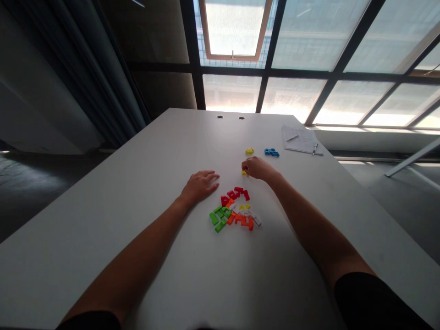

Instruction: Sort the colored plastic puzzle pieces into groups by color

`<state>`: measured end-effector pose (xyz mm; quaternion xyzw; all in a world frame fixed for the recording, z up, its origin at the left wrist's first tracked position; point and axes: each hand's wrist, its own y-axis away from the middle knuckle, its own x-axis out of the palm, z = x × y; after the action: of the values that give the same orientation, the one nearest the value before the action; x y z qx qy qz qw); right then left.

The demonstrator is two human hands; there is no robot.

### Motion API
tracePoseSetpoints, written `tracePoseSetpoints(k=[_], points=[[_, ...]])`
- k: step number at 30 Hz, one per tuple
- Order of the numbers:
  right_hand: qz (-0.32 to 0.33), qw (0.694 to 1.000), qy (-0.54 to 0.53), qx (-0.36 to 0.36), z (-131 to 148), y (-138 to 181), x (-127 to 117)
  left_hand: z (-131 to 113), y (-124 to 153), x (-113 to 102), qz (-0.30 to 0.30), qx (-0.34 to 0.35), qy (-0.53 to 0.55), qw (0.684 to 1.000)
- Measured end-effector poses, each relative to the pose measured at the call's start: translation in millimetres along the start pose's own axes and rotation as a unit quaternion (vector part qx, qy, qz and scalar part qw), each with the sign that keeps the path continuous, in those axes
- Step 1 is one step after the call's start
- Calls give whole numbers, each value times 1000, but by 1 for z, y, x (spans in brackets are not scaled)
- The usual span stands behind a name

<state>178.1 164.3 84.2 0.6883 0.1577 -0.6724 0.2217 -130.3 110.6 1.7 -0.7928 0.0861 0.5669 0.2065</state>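
My right hand (255,167) is closed on a small yellow block (244,173), whose lower edge shows under the fingers, low over the table. Flat on the tabletop, with fingers stretched out, lies my left hand (202,185), holding nothing. Between my forearms is a loose pile: red blocks (232,195), green blocks (220,217), orange blocks (240,219), white blocks (256,220) and a bit of yellow (244,207). Beyond my right hand sit a yellow group of blocks (249,151) and a blue group of blocks (271,152).
Papers (299,139) with a pen (292,137) on them lie at the far right of the white table (154,151). Two round cable holes are set near its far edge. A dark curtain (85,68) hangs at the left, with windows behind the table.
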Motion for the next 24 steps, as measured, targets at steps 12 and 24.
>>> tracePoseSetpoints(k=[12,24], points=[[11,1000,14,-24,4,-1,5,0,-1,0,0,7,-1,1000],[-14,1000,19,-7,8,-2,11,0,0,-1,1,4,-3,1000]])
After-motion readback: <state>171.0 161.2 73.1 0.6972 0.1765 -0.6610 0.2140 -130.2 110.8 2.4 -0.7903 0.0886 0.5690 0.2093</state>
